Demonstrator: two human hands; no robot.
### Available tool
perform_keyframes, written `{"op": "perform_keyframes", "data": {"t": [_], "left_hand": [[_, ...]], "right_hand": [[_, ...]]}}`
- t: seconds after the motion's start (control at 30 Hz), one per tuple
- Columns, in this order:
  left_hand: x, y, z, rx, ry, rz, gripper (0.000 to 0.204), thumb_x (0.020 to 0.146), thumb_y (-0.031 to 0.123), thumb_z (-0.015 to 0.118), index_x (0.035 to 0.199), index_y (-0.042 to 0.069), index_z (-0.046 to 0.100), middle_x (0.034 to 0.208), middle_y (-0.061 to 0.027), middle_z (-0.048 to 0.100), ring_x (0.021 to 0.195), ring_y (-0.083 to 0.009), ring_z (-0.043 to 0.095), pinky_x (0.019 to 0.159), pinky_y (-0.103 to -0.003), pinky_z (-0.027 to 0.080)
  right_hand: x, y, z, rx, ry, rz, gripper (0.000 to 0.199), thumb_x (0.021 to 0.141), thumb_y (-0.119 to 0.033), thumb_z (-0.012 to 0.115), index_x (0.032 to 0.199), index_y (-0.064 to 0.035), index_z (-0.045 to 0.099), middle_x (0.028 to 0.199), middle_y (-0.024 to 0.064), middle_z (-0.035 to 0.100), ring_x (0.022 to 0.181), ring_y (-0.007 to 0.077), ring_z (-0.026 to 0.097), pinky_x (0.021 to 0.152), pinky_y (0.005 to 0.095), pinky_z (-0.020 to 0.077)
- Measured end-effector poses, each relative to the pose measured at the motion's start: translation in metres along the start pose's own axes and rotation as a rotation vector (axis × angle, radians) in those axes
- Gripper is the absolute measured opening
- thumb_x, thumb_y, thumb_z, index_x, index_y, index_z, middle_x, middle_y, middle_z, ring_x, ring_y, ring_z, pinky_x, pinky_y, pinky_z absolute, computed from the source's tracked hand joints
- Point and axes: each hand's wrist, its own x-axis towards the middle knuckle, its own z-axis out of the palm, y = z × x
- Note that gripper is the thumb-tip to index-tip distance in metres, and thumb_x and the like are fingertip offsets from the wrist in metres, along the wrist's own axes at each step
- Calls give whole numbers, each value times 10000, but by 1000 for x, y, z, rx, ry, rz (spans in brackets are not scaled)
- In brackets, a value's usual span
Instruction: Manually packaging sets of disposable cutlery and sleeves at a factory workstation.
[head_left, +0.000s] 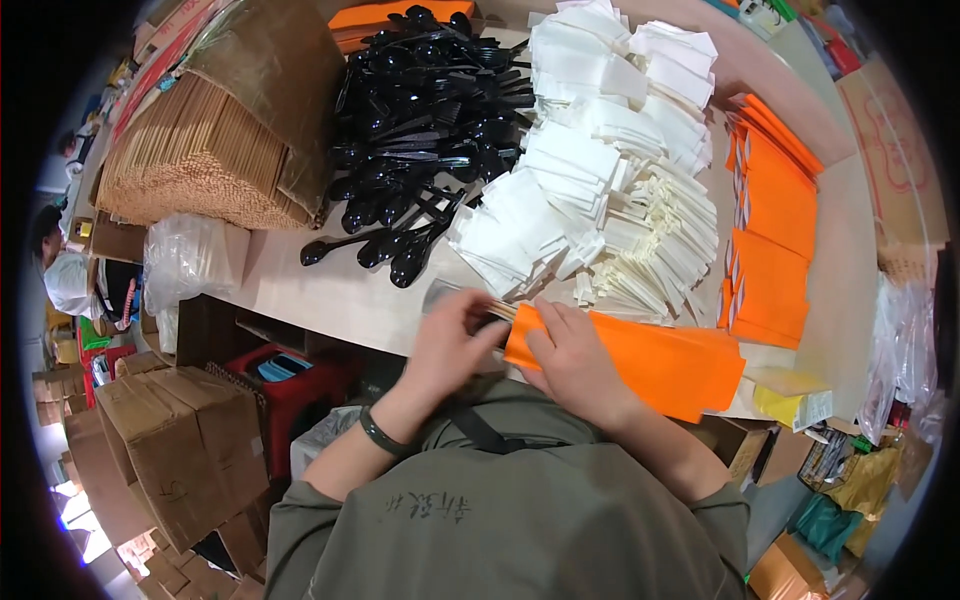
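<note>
My left hand (pixel 450 340) is closed around a small bundle at the table's near edge. Light wooden chopsticks (pixel 500 309) show in it, beside a greyish, blurred piece (pixel 437 294) that I cannot make out. The sticks' right ends meet the opening of an orange paper sleeve (pixel 650 365); how far they reach inside is hidden. My right hand (pixel 575 360) grips that sleeve near its open end, with fingers on top. Ahead of my hands lie black plastic spoons and forks (pixel 410 150), folded white napkins (pixel 530 220) and narrow cream-white packets (pixel 665 240).
At the left stands a cardboard box of wooden chopsticks (pixel 210 150), with a clear plastic bag (pixel 190 265) beside it. Stacked orange sleeves (pixel 775 220) lie by the table's right wall. Below left are a brown carton (pixel 185 430) and a red crate (pixel 290 390).
</note>
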Motion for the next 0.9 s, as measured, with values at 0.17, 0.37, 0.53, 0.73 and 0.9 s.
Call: {"op": "perform_keyframes", "data": {"t": [0.17, 0.37, 0.53, 0.73, 0.9], "left_hand": [[-16, 23, 8, -217, -217, 154, 546, 869, 174, 725, 1338, 15, 496, 1193, -142, 572, 1054, -224, 605, 914, -351, 495], [-1, 20, -11, 884, 27, 658, 562, 595, 167, 829, 1093, 94, 579, 878, -86, 558, 835, -303, 581, 733, -425, 478], [9, 19, -29, 532, -80, 76, 336, 699, 156, 760, 915, 43, 528, 894, -124, 649, 814, -308, 646, 680, -390, 511], [-3, 45, 19, -42, -615, 397, 435, 715, 140, 733, 1079, -5, 544, 1101, -177, 595, 870, -291, 611, 777, -374, 509], [-2, 41, 17, 11, -651, 275, 437, 727, 141, 718, 1115, 20, 558, 1037, -174, 609, 849, -325, 614, 776, -380, 515]], "right_hand": [[4, 3, -23, 52, 4, -53, 413, 716, -169, 771, 1049, -21, 576, 1184, 218, 564, 1079, 370, 557, 919, 448, 465], [-1, 17, -40, 152, -31, 10, 276, 720, -156, 769, 948, -61, 645, 971, 163, 597, 903, 327, 588, 766, 426, 485], [-54, 146, -126, -316, 126, 95, 255, 732, -230, 820, 851, -73, 659, 920, 156, 600, 897, 316, 591, 775, 424, 491], [-70, 51, -77, 474, -104, 191, 424, 737, -298, 781, 1003, -1, 639, 1337, 231, 510, 1237, 421, 494, 1082, 459, 399], [-29, 33, -48, -173, 60, -152, 339, 847, -306, 660, 927, 19, 607, 1051, 229, 577, 1000, 377, 569, 846, 434, 480]]}}
